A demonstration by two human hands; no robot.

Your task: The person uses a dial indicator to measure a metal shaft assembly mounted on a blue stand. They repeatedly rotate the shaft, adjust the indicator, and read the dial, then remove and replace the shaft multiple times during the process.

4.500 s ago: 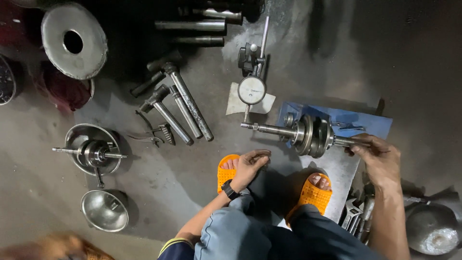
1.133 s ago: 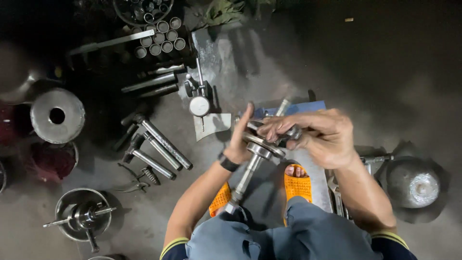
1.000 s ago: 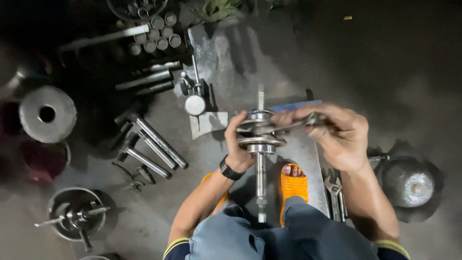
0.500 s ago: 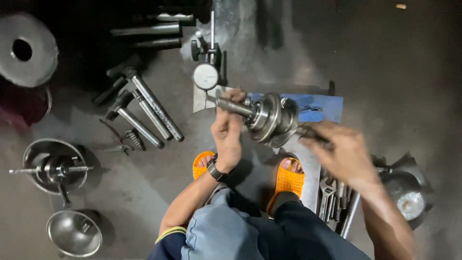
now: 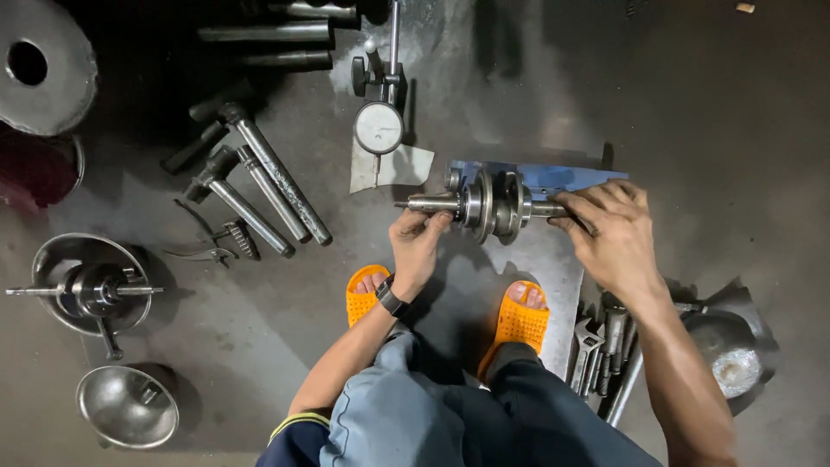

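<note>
A dark, stained concrete floor [image 5: 709, 112] fills the view, strewn with metal parts. Over it, a steel crankshaft [image 5: 488, 205] is held level between 2 hands. The left hand [image 5: 418, 246] is pinched on the thin left shaft end, thumb and fingers closed around it. The right hand [image 5: 612, 233] is laid over the right shaft end, fingers curled down on it; how tightly it is gripped cannot be told. The crankshaft's long axis runs left to right across the view, the stepped, narrowing tip pointing left. It is seen as 2 thick round discs set close together at the middle, with a slim shaft out of each side; the metal is grey and dull, with a worn sheen on the disc rims. It is held just above a blue metal stand [image 5: 553, 177] and a pale flat plate [image 5: 540, 268].

Just beyond the left tip, a dial gauge [image 5: 379, 128] with a round white face is seen upright on its post. Below the hands, 2 orange perforated sandals [image 5: 517, 324] are planted on the floor. Wrenches [image 5: 596, 346] lie at the right, near a metal bowl [image 5: 731, 346]. Further left lie 3 long steel rods [image 5: 268, 186], a second crankshaft in a bowl [image 5: 86, 290] and a large grey disc [image 5: 43, 65].
</note>
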